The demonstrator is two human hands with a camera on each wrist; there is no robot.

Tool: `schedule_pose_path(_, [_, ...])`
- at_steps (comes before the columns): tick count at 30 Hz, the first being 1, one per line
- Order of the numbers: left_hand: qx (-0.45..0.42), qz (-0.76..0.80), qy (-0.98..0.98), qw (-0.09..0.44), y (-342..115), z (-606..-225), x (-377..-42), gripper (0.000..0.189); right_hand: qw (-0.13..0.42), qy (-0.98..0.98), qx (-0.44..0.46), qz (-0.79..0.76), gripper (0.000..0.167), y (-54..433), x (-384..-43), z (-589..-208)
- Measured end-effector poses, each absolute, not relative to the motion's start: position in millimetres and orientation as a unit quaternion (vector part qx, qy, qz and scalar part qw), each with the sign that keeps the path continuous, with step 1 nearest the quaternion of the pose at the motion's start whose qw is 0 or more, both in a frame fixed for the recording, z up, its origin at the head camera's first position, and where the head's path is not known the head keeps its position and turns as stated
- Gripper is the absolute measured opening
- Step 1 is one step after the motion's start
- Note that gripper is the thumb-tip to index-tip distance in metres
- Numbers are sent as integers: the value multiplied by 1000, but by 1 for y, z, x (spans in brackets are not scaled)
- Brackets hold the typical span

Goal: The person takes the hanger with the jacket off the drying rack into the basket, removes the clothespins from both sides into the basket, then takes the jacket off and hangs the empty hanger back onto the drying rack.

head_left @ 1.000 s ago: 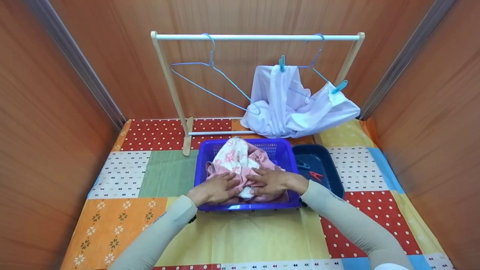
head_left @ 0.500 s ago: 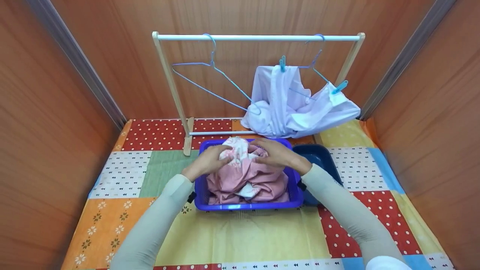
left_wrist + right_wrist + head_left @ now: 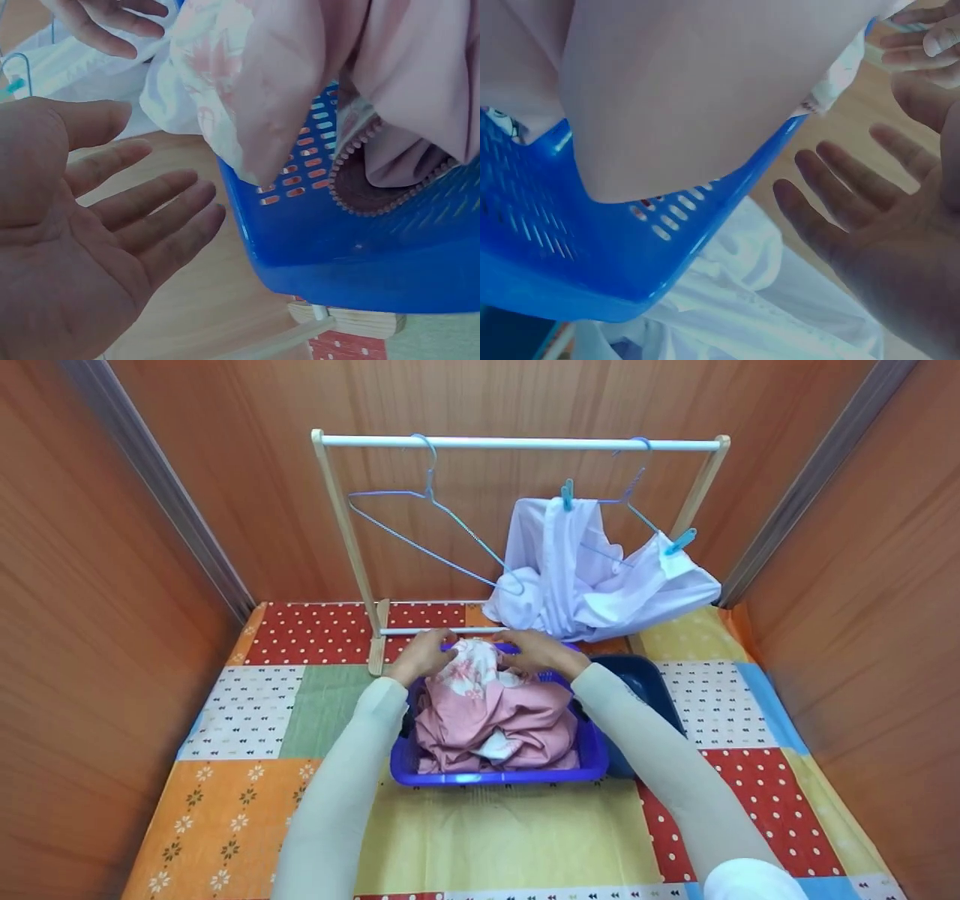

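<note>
A purple-blue plastic basket [image 3: 495, 778] holds a heap of pink fabric [image 3: 517, 712] with a white, pink-flowered part [image 3: 469, 675] at its far end. In the head view my left hand [image 3: 426, 654] is over the far left of the heap and my right hand [image 3: 534, 651] over the far right. From the left wrist, the left hand [image 3: 90, 225] shows loosely spread fingers beside the basket's edge, apart from the fabric. The right wrist view has the right hand [image 3: 892, 232] likewise spread, its fingers holding nothing. A beaded or toothed trim [image 3: 375, 210] borders part of the fabric.
Behind the basket stands a rack [image 3: 517, 441] with a bare hanger [image 3: 431, 499] on its left. White fabric [image 3: 555, 577] is clipped to another hanger by teal pegs [image 3: 568, 495]. Partly behind my right arm, a dark blue tray [image 3: 649, 682] stands beside the basket. Wooden panels [image 3: 112, 585] enclose the sides.
Both hands have gone from resting on the heap's near part to its far end, with fingers now off the fabric. The pink fabric has spread toward the basket's near side.
</note>
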State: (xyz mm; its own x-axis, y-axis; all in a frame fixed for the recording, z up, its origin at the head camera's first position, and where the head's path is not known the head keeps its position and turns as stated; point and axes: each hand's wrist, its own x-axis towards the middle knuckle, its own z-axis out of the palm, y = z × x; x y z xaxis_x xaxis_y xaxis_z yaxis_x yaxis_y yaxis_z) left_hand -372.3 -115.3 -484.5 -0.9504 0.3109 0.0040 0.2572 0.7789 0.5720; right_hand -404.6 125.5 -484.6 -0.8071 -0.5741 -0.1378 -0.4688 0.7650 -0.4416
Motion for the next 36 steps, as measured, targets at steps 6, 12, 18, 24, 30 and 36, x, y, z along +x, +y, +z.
schedule_pose_path(6, [143,294,942,76,-118,-494,-376,43,217,904,-264,-256,54,123,-407,-490])
schedule_pose_path(12, [157,319,931,84,-115,-496,-375,45,227,880,-276,-314,59,124,-405,-493])
schedule_pose_path(18, [183,348,913,103,-107,-500,-368,48,196,872,-299,-334,66,125,-400,-497])
schedule_pose_path(24, [238,318,911,108,-102,-502,-355,37,97,908,-367,-175,46,122,-384,-499])
schedule_pose_path(30, [268,227,932,88,-97,-502,-328,41,63,907,-400,-115,41,125,-363,-501])
schedule_pose_path(36, [233,142,958,88,-99,-503,-291,61,149,904,-385,-112,59,139,-349,-501])
